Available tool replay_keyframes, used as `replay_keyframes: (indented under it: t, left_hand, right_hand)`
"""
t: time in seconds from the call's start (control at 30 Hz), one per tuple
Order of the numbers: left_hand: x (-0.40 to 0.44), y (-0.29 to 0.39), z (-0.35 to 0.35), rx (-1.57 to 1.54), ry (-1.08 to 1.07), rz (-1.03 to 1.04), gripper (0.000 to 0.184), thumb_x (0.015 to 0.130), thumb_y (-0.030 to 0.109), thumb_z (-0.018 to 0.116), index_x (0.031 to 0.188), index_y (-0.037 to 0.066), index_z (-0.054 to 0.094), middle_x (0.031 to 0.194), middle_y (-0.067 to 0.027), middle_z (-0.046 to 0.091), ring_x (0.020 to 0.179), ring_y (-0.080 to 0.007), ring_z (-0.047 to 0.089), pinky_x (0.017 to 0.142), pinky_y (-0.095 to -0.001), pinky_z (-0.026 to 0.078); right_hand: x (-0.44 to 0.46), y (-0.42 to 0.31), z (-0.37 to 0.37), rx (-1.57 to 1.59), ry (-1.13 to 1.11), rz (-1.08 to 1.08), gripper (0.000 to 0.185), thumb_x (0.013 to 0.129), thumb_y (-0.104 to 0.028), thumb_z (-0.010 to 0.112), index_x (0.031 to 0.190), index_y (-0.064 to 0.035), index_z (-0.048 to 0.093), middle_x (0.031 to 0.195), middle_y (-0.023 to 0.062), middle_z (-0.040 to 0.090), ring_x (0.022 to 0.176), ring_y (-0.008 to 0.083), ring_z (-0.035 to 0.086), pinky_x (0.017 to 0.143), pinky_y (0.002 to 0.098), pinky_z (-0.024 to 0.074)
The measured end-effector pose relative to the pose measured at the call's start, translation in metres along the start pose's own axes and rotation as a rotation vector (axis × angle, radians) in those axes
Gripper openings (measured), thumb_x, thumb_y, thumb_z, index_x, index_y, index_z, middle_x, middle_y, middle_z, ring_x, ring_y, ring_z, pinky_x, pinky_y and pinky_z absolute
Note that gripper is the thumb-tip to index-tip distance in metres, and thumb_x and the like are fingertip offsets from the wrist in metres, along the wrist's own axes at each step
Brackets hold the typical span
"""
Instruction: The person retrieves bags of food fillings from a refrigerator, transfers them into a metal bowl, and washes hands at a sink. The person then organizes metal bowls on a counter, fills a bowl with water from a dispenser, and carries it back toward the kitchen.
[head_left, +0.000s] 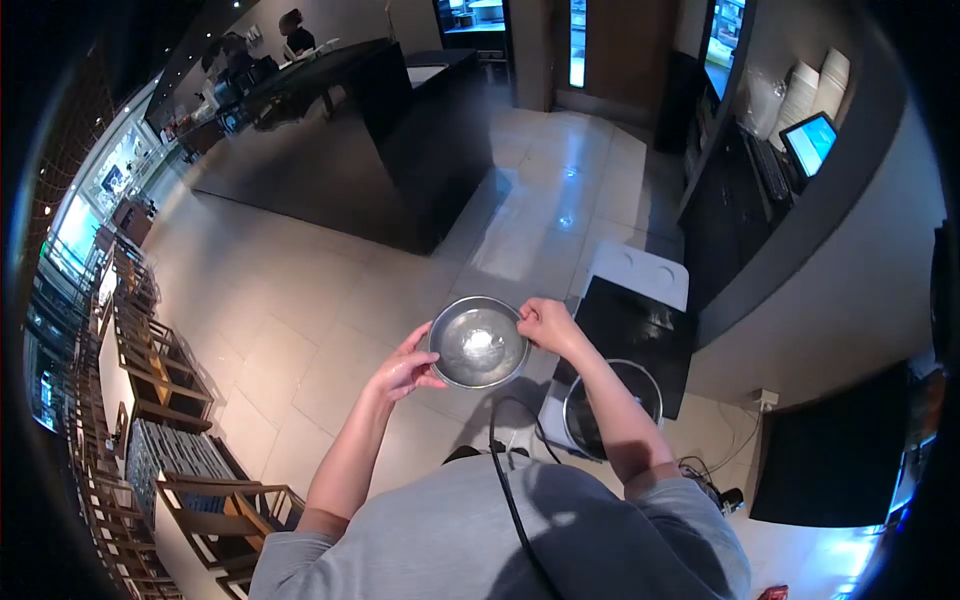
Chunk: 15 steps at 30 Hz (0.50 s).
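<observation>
A round, shallow metal bowl (462, 358) is held out in front of my body, its shiny inside facing up toward me. My left hand (408, 366) grips the bowl's left side, thumb over the rim and fingers beneath. At the opposite edge, my right hand (547, 326) is closed with its fingertips at the rim. Below my right forearm stands a round pan or lid with a pale rim (654, 385), partly hidden by the arm. It rests by a black-topped surface (628, 325) with white ends.
A dark counter (330, 170) stands ahead. Wooden chairs (225, 515) and tables line the left. On the right, a shelf holds a lit tablet (808, 142) and stacked white cups (797, 100). Cables (735, 440) run across the floor at right, and a black cord hangs down my front.
</observation>
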<state>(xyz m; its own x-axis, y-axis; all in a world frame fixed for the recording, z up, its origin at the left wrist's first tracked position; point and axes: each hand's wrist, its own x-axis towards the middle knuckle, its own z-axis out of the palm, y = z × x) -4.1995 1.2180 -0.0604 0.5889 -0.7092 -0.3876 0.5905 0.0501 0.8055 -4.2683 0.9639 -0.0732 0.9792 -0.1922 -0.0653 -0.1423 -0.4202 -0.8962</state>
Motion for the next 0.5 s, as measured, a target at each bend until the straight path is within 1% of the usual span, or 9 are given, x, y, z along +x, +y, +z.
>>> replay_keyframes:
  t: [0.07,0.13,0.17,0.2,0.27,0.33,0.37,0.43,0.5]
  left_hand:
    - [0.024,0.012,-0.010,-0.013,-0.023,-0.007,0.066,0.071,-0.005,0.048,0.128,0.012,0.019,0.088,-0.0117,0.050,0.059,-0.0172,0.057,0.056,-0.0373,0.055]
    - [0.050,0.029,-0.023,0.013,-0.004,-0.077,0.068,0.071,-0.005,0.047,0.128,0.013,0.016,0.084,-0.0125,0.051,0.056,-0.0195,0.058,0.055,-0.0385,0.054]
    - [0.070,0.027,-0.042,0.015,-0.027,-0.085,0.070,0.071,-0.006,0.046,0.129,0.014,0.012,0.076,-0.0125,0.053,0.054,-0.0220,0.058,0.056,-0.0402,0.054]
    - [0.087,0.039,-0.051,0.021,-0.033,-0.089,0.070,0.071,-0.006,0.046,0.129,0.014,0.012,0.076,-0.0125,0.053,0.054,-0.0220,0.058,0.056,-0.0402,0.054]
    - [0.120,0.053,-0.062,0.016,-0.096,-0.095,0.067,0.072,-0.006,0.044,0.128,0.014,0.015,0.076,-0.0137,0.056,0.057,-0.0250,0.060,0.056,-0.0416,0.053]
    - [0.149,0.073,-0.062,-0.012,-0.117,-0.095,0.067,0.072,-0.007,0.043,0.128,0.014,0.015,0.074,-0.0140,0.055,0.056,-0.0248,0.059,0.056,-0.0420,0.053]
    - [0.165,0.085,-0.066,-0.002,-0.116,-0.112,0.070,0.072,-0.007,0.044,0.129,0.014,0.011,0.072,-0.0143,0.054,0.055,-0.0241,0.059,0.057,-0.0418,0.053]
    - [0.199,0.105,-0.073,0.038,-0.141,-0.136,0.072,0.072,-0.007,0.044,0.130,0.014,0.007,0.069,-0.0144,0.052,0.052,-0.0235,0.058,0.060,-0.0427,0.053]
    - [0.234,0.123,-0.072,0.052,-0.163,-0.146,0.073,0.072,-0.006,0.045,0.131,0.014,0.007,0.066,-0.0130,0.051,0.052,-0.0235,0.058,0.060,-0.0434,0.053]
  right_hand:
    - [0.025,0.003,-0.004,-0.030,0.008,0.024,0.022,0.061,-0.015,0.056,0.075,0.0019,0.054,0.059,0.0130,0.057,0.053,0.0233,0.057,0.054,0.0321,0.0451]
    - [0.058,0.014,-0.001,-0.055,0.045,0.001,0.023,0.061,-0.016,0.056,0.076,0.0018,0.055,0.060,0.0135,0.057,0.057,0.0256,0.058,0.056,0.0326,0.0451]
    - [0.070,0.019,-0.001,-0.056,0.069,-0.030,0.020,0.062,-0.012,0.056,0.075,0.0028,0.053,0.056,0.0087,0.054,0.051,0.0176,0.054,0.049,0.0282,0.0431]
    - [0.086,0.020,-0.002,-0.057,0.093,-0.055,0.016,0.064,-0.008,0.055,0.075,0.0039,0.052,0.052,0.0038,0.050,0.045,0.0096,0.050,0.042,0.0239,0.0410]
    - [0.113,0.019,-0.008,-0.067,0.105,-0.040,0.018,0.064,-0.009,0.055,0.075,0.0047,0.052,0.053,0.0040,0.051,0.046,0.0089,0.049,0.044,0.0243,0.0410]
    - [0.142,0.011,-0.019,-0.098,0.148,0.029,0.019,0.064,-0.010,0.055,0.077,0.0049,0.053,0.053,0.0034,0.051,0.048,0.0083,0.049,0.046,0.0241,0.0407]
    - [0.155,0.006,-0.024,-0.100,0.165,0.035,0.019,0.064,-0.010,0.055,0.077,0.0049,0.053,0.053,0.0034,0.051,0.048,0.0083,0.049,0.046,0.0241,0.0407]
    - [0.175,-0.006,-0.035,0.064,0.217,0.135,0.019,0.066,-0.010,0.055,0.078,0.0044,0.054,0.052,0.0030,0.050,0.048,0.0081,0.048,0.046,0.0238,0.0405]
    - [0.198,0.001,-0.048,0.069,0.242,0.155,0.019,0.067,-0.011,0.055,0.079,0.0041,0.055,0.052,0.0027,0.050,0.048,0.0082,0.048,0.046,0.0236,0.0404]
